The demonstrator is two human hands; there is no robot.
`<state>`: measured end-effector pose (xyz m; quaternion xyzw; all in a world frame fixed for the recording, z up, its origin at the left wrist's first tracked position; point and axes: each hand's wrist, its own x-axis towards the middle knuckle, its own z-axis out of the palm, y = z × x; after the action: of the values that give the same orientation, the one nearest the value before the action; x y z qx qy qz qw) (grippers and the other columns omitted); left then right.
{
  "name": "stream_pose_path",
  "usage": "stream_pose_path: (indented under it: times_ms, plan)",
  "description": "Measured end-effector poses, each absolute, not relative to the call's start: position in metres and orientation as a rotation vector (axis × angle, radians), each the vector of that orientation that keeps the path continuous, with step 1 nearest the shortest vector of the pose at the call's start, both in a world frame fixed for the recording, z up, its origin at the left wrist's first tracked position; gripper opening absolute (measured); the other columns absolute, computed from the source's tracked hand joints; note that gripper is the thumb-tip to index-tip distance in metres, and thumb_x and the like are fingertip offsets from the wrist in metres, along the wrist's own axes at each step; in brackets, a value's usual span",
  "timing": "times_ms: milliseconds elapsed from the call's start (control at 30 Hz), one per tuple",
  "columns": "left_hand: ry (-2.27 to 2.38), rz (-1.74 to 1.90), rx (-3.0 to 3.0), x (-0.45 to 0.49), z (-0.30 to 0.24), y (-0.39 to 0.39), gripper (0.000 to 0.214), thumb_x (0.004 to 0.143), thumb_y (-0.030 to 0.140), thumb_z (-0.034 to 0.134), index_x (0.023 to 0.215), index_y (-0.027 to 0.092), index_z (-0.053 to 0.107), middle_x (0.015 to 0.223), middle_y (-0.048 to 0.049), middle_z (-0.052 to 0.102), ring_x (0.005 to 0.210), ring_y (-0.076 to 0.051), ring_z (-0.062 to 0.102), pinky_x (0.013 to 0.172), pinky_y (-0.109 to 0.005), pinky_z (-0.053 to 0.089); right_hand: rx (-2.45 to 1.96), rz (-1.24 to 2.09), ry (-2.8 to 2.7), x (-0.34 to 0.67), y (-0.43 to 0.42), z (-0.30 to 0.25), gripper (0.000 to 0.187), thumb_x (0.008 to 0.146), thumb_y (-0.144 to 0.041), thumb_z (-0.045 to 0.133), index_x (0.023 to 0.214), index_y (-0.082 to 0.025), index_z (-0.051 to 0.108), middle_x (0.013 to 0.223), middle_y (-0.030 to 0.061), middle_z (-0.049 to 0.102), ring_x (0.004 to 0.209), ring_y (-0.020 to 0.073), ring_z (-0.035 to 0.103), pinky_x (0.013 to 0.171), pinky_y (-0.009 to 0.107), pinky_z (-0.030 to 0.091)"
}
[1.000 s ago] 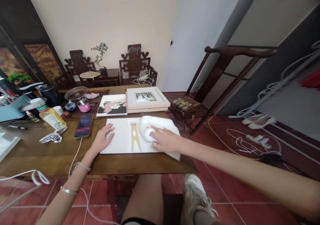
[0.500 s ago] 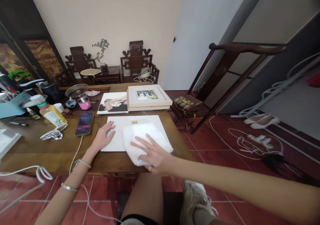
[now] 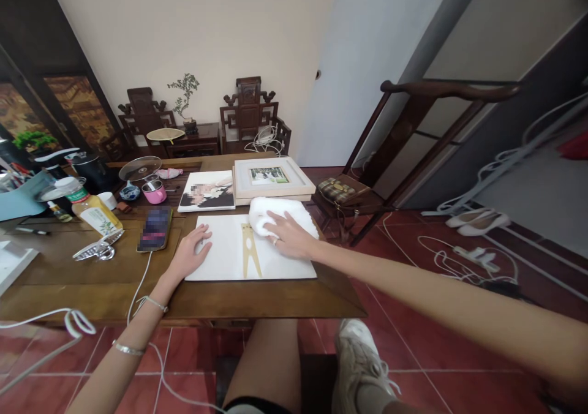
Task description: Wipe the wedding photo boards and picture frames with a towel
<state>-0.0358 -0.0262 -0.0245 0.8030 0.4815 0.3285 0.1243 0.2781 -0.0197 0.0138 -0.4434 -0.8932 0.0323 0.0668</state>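
A white rectangular panel [image 3: 220, 261] lies flat on the wooden table, with a gold A-shaped piece [image 3: 250, 255] on its face. On the panel's left edge rests my left hand [image 3: 190, 252], fingers stretched out and holding nothing. My right hand [image 3: 291, 236] presses on a fluffy white cloth [image 3: 280, 209] and grips it at the panel's upper right corner. The cloth covers that corner and hangs over its far edge.
Behind the panel are a photo print [image 3: 209, 190] and a pale picture frame [image 3: 275, 184]. A phone [image 3: 155, 229], hair claw clip [image 3: 98, 245], oil bottle [image 3: 92, 206] and pink cup [image 3: 155, 191] stand or lie to the left. A wooden chair [image 3: 367, 187] holds a checked bag.
My right hand has moved the white cloth away from me, from the panel's near middle to its upper right corner, uncovering the gold piece. My left hand stays in place.
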Motion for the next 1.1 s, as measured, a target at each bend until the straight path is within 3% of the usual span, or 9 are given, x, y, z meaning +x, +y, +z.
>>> stream_pose_path:
  times_ms: [167,267,367,533,667,833,933,1100]
  plan:
    - [1.404,0.949,2.352,-0.036,-0.025,-0.025,0.031,0.088,0.037,0.052,0.106,0.016,0.066,0.134,-0.0150,0.058,0.130,-0.027,0.050,0.111,-0.048,0.037,-0.887,0.134,-2.889,0.252,-0.070,0.011,0.033,0.082,-0.022,0.053,0.113,-0.019,0.066,0.154,0.0136,0.032,0.144,0.0364,0.014,0.108,0.068,0.009]
    - [1.389,0.931,2.375,-0.037,-0.025,-0.025,0.033,0.087,0.034,0.050,0.108,0.014,0.065,0.135,-0.0159,0.057,0.131,-0.028,0.049,0.111,-0.048,0.037,-0.611,0.163,-2.979,0.238,-0.094,0.011,0.034,0.078,-0.021,0.057,0.110,-0.022,0.068,0.155,0.0101,0.031,0.145,0.0359,0.009,0.109,0.068,0.003]
    - [1.387,0.921,2.382,-0.037,-0.025,-0.025,0.033,0.087,0.034,0.050,0.108,0.014,0.065,0.135,-0.0164,0.057,0.131,-0.028,0.048,0.111,-0.048,0.037,-0.596,0.192,-2.959,0.234,-0.092,0.015,0.034,0.079,-0.021,0.055,0.111,-0.023,0.067,0.153,0.0093,0.035,0.145,0.0329,0.014,0.110,0.066,0.008]
    - [1.401,0.941,2.353,-0.036,-0.025,-0.025,0.033,0.089,0.038,0.051,0.108,0.016,0.065,0.135,-0.0149,0.058,0.131,-0.027,0.049,0.111,-0.046,0.037,-1.035,0.173,-2.805,0.237,-0.042,0.024,0.036,0.088,-0.019,0.048,0.121,-0.018,0.060,0.143,0.0164,0.048,0.142,0.0267,0.026,0.111,0.057,0.023]
    - [1.393,0.946,2.351,-0.037,-0.026,-0.025,0.033,0.089,0.040,0.052,0.107,0.015,0.066,0.135,-0.0156,0.058,0.131,-0.027,0.048,0.112,-0.047,0.036,-1.251,0.152,-2.720,0.229,-0.010,0.029,0.037,0.091,-0.018,0.041,0.124,-0.013,0.057,0.136,0.0209,0.053,0.139,0.0308,0.032,0.105,0.059,0.030]
    - [1.374,0.951,2.332,-0.038,-0.028,-0.024,0.037,0.093,0.036,0.043,0.114,0.015,0.065,0.136,-0.0150,0.057,0.132,-0.027,0.048,0.113,-0.048,0.034,-1.170,0.147,-2.811,0.205,-0.042,0.028,0.038,0.087,-0.019,0.047,0.123,-0.018,0.060,0.150,0.0139,0.039,0.142,0.0372,0.022,0.105,0.069,0.021]
    - [1.356,0.936,2.337,-0.038,-0.027,-0.023,0.041,0.093,0.031,0.039,0.124,0.014,0.061,0.137,-0.0138,0.056,0.134,-0.027,0.046,0.113,-0.049,0.034,-0.945,0.118,-2.953,0.193,-0.083,0.028,0.040,0.085,-0.023,0.052,0.124,-0.018,0.060,0.154,0.0150,0.030,0.142,0.0418,0.016,0.104,0.073,0.016]
    - [1.334,0.872,2.382,-0.040,-0.028,-0.021,0.045,0.092,0.027,0.036,0.129,0.013,0.058,0.141,-0.0129,0.053,0.136,-0.027,0.042,0.114,-0.050,0.032,-0.835,0.115,-2.990,0.193,-0.096,0.030,0.039,0.086,-0.027,0.051,0.124,-0.021,0.059,0.154,0.0136,0.033,0.142,0.0388,0.021,0.104,0.071,0.021]
